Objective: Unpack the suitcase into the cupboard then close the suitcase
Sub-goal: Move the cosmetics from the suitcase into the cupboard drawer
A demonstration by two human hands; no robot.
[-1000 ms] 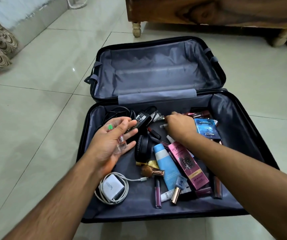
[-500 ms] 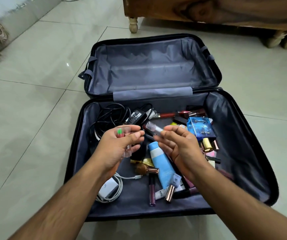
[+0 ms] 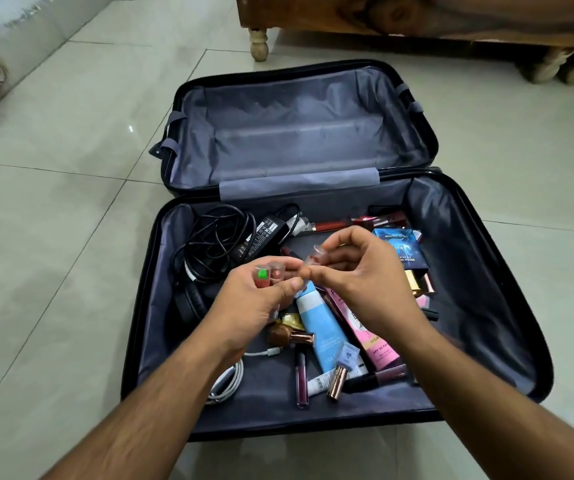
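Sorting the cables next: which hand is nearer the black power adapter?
Left. The left hand hovers just below-right of the adapter, gripping small vials. The right hand is farther right.

A second ago the right hand (image 3: 365, 275) reached down among the things at the middle of the open suitcase; now it is raised and pinches a small clear plastic tube (image 3: 313, 259) at the centre of the frame. It has come close to the left hand (image 3: 261, 299), which holds two small clear vials (image 3: 270, 271), and their fingertips almost touch.
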